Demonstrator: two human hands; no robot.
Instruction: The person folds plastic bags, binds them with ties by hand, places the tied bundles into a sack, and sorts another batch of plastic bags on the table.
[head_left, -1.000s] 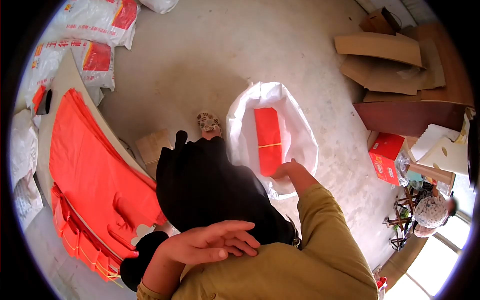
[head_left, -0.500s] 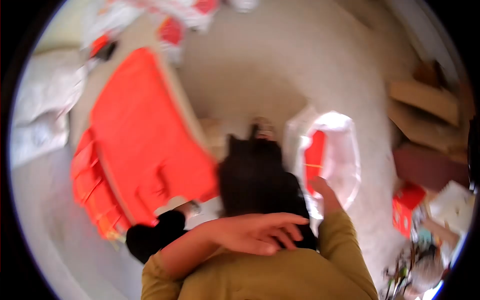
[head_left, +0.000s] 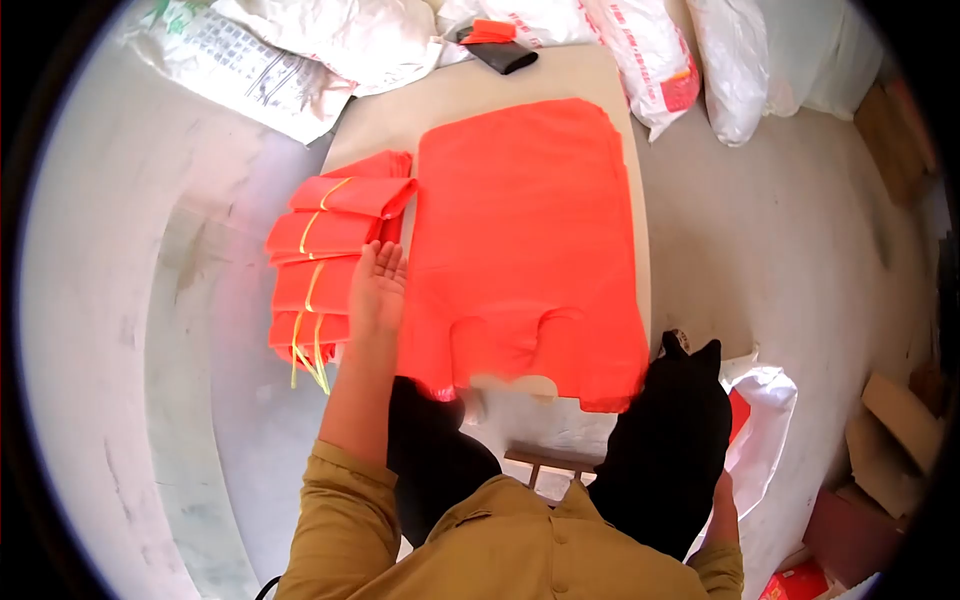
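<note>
My left hand is palm up with fingers stretched out, between the banded red bundles and the large red sheet stack; nothing shows in its palm. The bundles are folded and tied with yellow bands, in a row along the left side of the board. The red stack lies flat on the board before me. At the lower right, my right hand is partly hidden beside my leg, near the open white sack, and its fingers cannot be made out. Part of a red bundle shows inside the sack.
White filled bags lie beyond the board, with more at the upper right. A black and an orange item rest on the board's far edge. Cardboard pieces and a red box are at the right.
The view has swung left, bringing the board to the centre and the sack to the lower right. My left hand has moved from in front of my body to beside the banded bundles.
</note>
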